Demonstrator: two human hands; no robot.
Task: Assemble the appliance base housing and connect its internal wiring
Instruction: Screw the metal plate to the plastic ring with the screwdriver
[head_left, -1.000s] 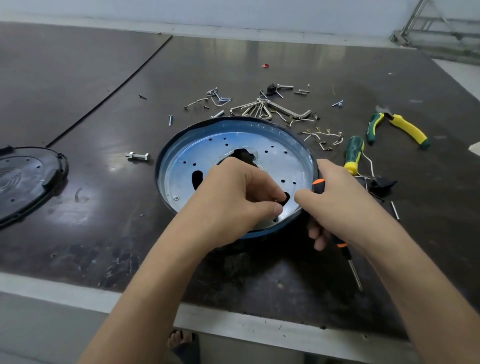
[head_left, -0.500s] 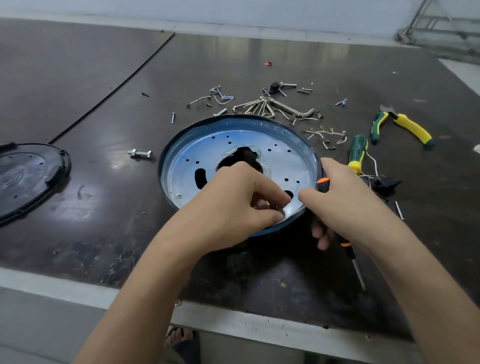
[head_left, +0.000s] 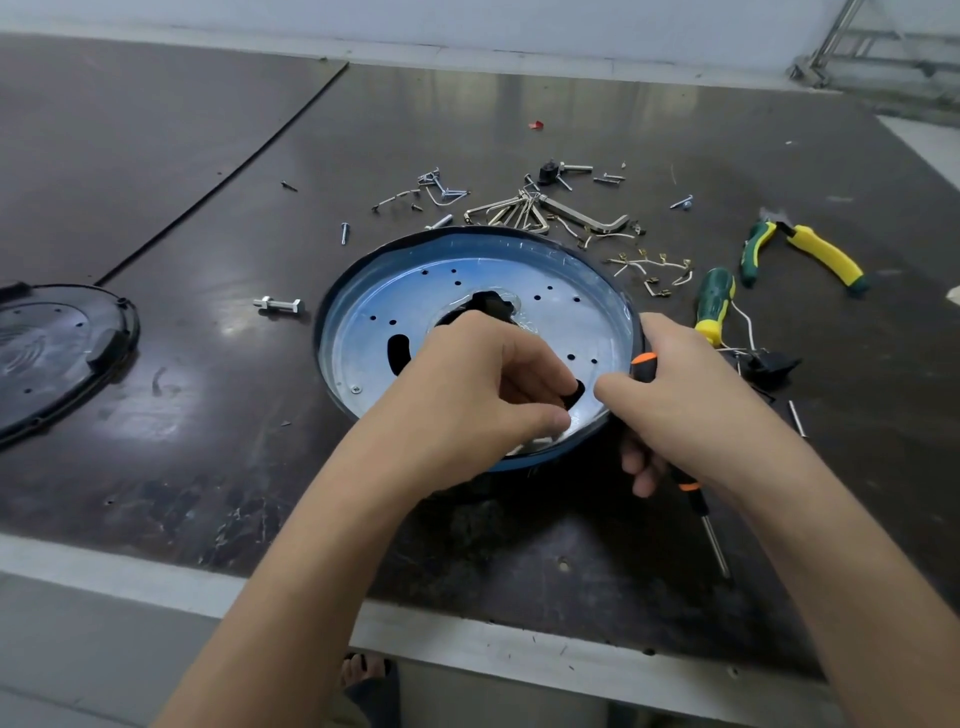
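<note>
A round base housing (head_left: 363, 291) with a dark rim and a perforated, blue-tinted metal plate lies on the dark table. My left hand (head_left: 483, 395) hovers over its near edge with fingers curled, thumb and fingertips pinched at the plate; what they pinch is hidden. My right hand (head_left: 670, 410) sits at the housing's right rim and grips a black-and-orange screwdriver (head_left: 711, 535), shaft pointing toward me. A black round cover (head_left: 57, 353) lies at the far left.
Loose screws, hex keys (head_left: 524, 208) and wire terminals (head_left: 649, 270) are scattered behind the housing. A green-yellow screwdriver (head_left: 714, 306), yellow-green pliers (head_left: 810, 252) and a black connector with white wire (head_left: 769, 364) lie right. A bolt (head_left: 278, 304) lies left. The table edge runs close below.
Both hands stay at the housing's near-right edge. My left fingers have shifted slightly at the plate, uncovering the dark slot beside them.
</note>
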